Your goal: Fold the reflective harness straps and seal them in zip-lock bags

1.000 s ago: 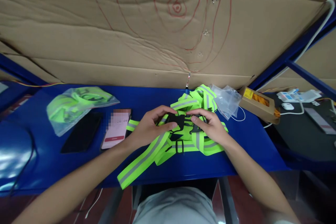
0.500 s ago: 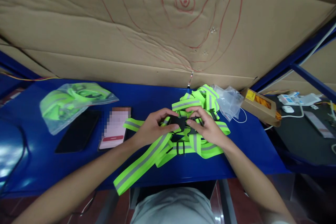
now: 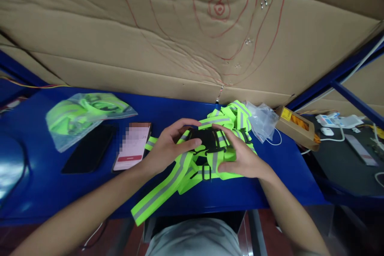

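A lime-green reflective strap harness (image 3: 168, 190) with grey stripes lies bunched on the blue table. Amid its bands is a black buckle (image 3: 208, 140), joined to straps on both sides. My left hand (image 3: 168, 144) grips the buckle's left part, thumb in front and fingers behind. Around the buckle's right side, my right hand (image 3: 243, 152) has its thumb and fingers spread apart. Its fingers are near the buckle's top edge, and its thumb lies low over a green band. A small black strap slider (image 3: 206, 172) sits just below the buckle.
To the left are a bagged green harness (image 3: 87, 110), a black flat case (image 3: 88, 150) and a phone (image 3: 132, 148). Behind on the right lie a clear plastic bag (image 3: 262, 120) and an open cardboard box (image 3: 295, 124). A cardboard wall (image 3: 150, 64) closes off the back.
The two black buckle parts, apart before, now sit together. My right hand has opened from its pinch, its thumb moving down. The view has shifted slightly.
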The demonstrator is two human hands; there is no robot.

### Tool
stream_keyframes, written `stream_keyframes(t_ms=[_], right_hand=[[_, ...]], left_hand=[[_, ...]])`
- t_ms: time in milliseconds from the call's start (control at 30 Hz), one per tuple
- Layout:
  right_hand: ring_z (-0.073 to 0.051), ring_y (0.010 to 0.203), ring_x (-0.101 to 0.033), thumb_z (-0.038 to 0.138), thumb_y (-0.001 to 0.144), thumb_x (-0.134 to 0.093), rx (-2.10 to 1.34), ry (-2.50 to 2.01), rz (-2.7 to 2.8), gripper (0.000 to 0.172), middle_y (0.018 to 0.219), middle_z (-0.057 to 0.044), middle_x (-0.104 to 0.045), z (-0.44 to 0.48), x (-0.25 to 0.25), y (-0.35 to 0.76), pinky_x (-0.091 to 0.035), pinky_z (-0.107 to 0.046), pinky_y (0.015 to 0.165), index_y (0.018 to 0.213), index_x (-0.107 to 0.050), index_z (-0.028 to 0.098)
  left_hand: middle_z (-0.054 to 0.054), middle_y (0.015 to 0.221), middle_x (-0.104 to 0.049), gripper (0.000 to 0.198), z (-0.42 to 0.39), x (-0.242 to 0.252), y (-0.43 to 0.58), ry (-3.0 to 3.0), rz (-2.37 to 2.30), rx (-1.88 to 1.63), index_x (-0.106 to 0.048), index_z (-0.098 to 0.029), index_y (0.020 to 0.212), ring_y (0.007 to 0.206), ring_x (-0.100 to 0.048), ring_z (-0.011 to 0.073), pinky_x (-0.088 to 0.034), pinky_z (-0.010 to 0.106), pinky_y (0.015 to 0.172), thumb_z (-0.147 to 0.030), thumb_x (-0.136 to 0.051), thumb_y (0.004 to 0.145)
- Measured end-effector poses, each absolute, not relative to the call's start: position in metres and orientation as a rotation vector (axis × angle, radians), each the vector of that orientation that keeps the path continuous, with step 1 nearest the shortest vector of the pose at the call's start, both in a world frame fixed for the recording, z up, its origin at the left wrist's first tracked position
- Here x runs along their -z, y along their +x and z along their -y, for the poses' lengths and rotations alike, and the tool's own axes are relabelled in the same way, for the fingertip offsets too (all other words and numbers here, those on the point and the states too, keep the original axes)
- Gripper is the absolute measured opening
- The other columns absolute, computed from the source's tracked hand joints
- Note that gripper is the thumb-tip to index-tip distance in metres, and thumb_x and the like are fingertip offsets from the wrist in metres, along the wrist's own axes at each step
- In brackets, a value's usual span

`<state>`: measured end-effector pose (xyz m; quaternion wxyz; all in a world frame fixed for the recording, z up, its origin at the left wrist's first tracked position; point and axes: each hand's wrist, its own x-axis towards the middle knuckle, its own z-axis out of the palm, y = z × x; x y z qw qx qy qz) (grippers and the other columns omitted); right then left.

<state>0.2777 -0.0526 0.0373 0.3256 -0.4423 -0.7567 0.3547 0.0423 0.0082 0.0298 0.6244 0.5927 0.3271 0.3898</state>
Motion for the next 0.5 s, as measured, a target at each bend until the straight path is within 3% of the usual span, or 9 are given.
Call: stream_keyframes(t_ms=[100,233,300,367,433,500], right_hand=[[-0.031,0.140,-0.048,0.047,0.074,-0.086,-0.973,-1.083,2.017,0.096,0.153,-0.009,-0.048,0.062,-0.050,0.268,-0.038,-0.047,0.119,0.155,-0.036,0.029],[-0.023,0.124,-0.062,0.036,0.094,-0.066,-1.024,-0.989,1.928,0.045,0.134,-0.004,-0.065,0.070,-0.064,0.255,-0.048,-0.042,0.111,0.138,-0.060,0.029],[-0.022,0.120,-0.064,0.038,0.099,-0.057,-1.035,-1.020,1.783,0.031,0.124,-0.003,-0.071,0.071,-0.070,0.256,-0.050,-0.040,0.110,0.126,-0.069,0.028],[-0.023,0.117,-0.066,0.044,0.100,-0.054,-1.076,-1.071,1.624,0.030,0.116,-0.003,-0.074,0.069,-0.076,0.260,-0.051,-0.040,0.107,0.115,-0.074,0.028],[-0.025,0.113,-0.068,0.050,0.099,-0.056,-1.145,-1.108,1.474,0.033,0.113,-0.003,-0.075,0.067,-0.080,0.263,-0.054,-0.042,0.104,0.113,-0.075,0.027],[-0.027,0.109,-0.070,0.054,0.096,-0.058,-1.196,-1.122,1.394,0.037,0.112,-0.005,-0.075,0.065,-0.082,0.265,-0.057,-0.044,0.098,0.116,-0.073,0.027]], left_hand=[[-0.003,0.089,-0.068,0.039,0.000,-0.052,0.044,1.318,-0.712,-0.927,-0.067,-0.028,0.118,0.078,-0.062,0.0105,-0.049,0.016,0.068,-0.033,-0.081,0.082],[0.001,0.093,-0.070,0.045,0.009,-0.079,0.049,1.359,-0.623,-0.924,-0.061,-0.027,0.130,0.081,-0.067,0.0145,-0.054,0.020,0.070,-0.036,-0.075,0.087],[0.005,0.108,-0.071,0.053,0.012,-0.085,0.051,1.411,-0.574,-0.976,-0.053,-0.025,0.138,0.097,-0.069,0.0191,-0.056,0.025,0.081,-0.041,-0.070,0.091],[0.009,0.134,-0.063,0.069,0.014,-0.084,0.053,1.491,-0.519,-1.030,-0.043,-0.025,0.147,0.122,-0.061,0.0245,-0.052,0.032,0.100,-0.045,-0.072,0.088],[0.011,0.153,-0.048,0.088,0.015,-0.080,0.055,1.597,-0.557,-1.025,-0.036,-0.026,0.153,0.141,-0.045,0.0290,-0.040,0.038,0.116,-0.044,-0.081,0.079],[0.010,0.157,-0.044,0.090,0.015,-0.077,0.057,1.659,-0.646,-0.971,-0.039,-0.025,0.152,0.145,-0.040,0.0318,-0.036,0.041,0.119,-0.042,-0.083,0.076]])
